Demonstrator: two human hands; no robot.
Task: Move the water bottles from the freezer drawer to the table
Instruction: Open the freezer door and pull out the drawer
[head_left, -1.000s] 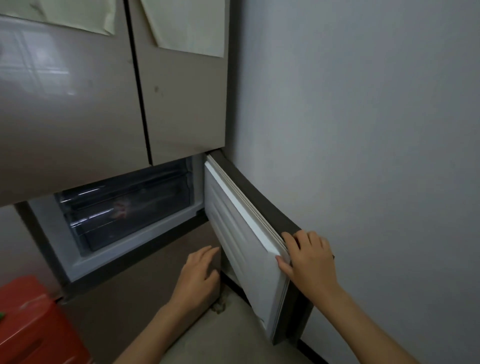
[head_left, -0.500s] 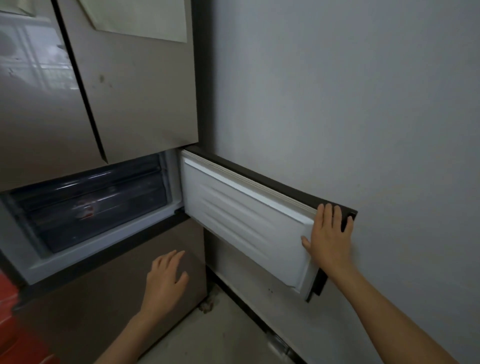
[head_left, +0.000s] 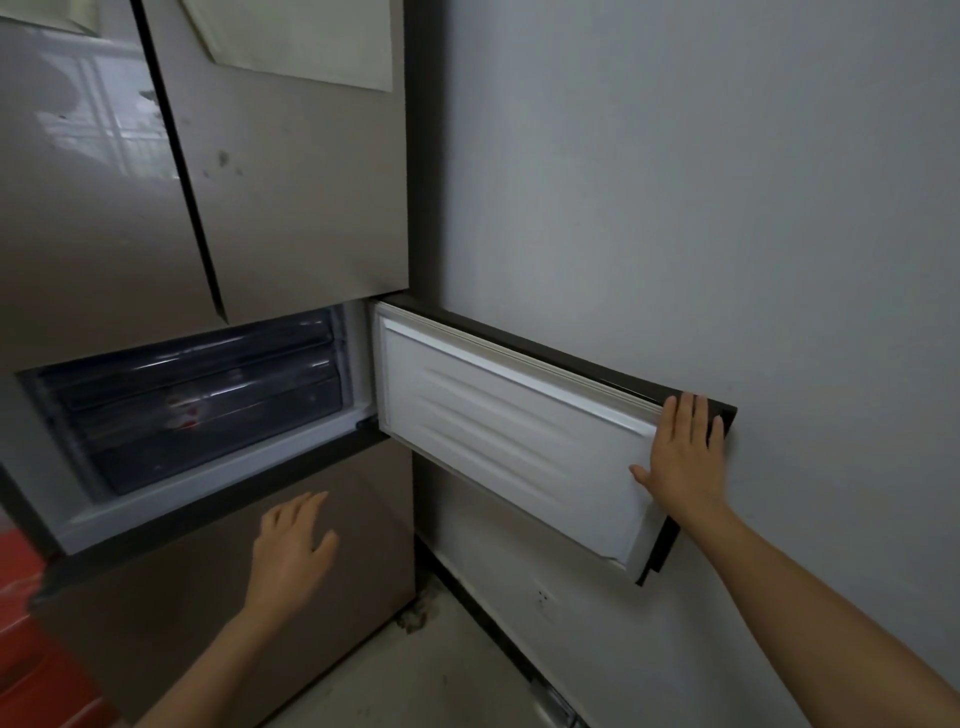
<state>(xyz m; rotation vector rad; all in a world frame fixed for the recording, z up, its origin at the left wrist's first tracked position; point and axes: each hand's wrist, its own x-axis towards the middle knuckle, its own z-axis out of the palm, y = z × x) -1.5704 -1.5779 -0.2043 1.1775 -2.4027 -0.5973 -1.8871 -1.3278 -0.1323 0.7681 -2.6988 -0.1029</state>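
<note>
The freezer door (head_left: 498, 421) stands swung wide open to the right, its white inner face toward me and its outer side close to the wall. My right hand (head_left: 683, 457) presses flat on the door's far edge with straight fingers. Behind the opening sits a dark translucent freezer drawer (head_left: 208, 410), pushed in, with a faint red and white shape showing through its front. No water bottle can be made out. My left hand (head_left: 291, 551) hovers with relaxed fingers in front of the lower fridge door (head_left: 171, 597), holding nothing.
Two tall brown upper fridge doors (head_left: 285, 197) carry taped paper sheets. A grey wall (head_left: 701, 208) runs along the right, right behind the open door. A red object (head_left: 26, 623) stands at the lower left. The bare floor (head_left: 415, 670) shows between fridge and wall.
My right hand has pushed the freezer door from half open to wide open against the wall, going from gripping its edge to pressing flat. My left hand has lifted off the lower door.
</note>
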